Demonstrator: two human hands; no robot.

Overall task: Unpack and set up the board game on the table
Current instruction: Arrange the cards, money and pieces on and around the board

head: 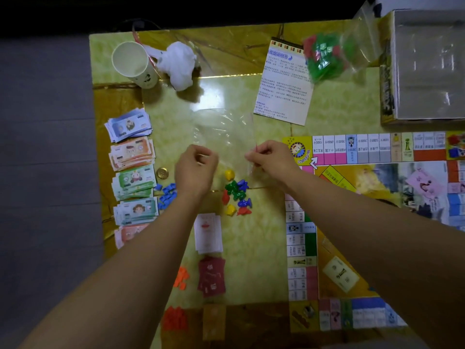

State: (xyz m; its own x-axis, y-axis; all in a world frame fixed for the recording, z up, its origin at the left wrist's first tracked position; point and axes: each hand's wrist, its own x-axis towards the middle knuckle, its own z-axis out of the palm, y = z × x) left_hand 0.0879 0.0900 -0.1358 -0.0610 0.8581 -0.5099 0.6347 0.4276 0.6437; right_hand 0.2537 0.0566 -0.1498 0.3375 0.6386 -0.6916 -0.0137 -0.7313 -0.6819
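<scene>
A clear plastic bag (pixel 224 129) lies stretched between my hands over the table's middle. My left hand (pixel 195 167) pinches its near left edge and my right hand (pixel 270 158) pinches its near right edge by the red seal strip. Just below the bag sits a loose heap of coloured pawns (pixel 236 193) in yellow, green, blue and red. The game board (pixel 377 222) lies unfolded on the right. Stacks of paper money (pixel 132 167) line the left edge. Blue pieces (pixel 166 195) lie next to the money.
A paper cup (pixel 133 62) and crumpled tissue (pixel 180 64) stand at the back left. The rule sheet (pixel 284 84), a bag of green and red houses (pixel 324 57) and the open box (pixel 425 66) are at the back right. White cards (pixel 208 233), red cards (pixel 212 277), orange pieces (pixel 181 277) and a gold coin (pixel 162 173) lie near.
</scene>
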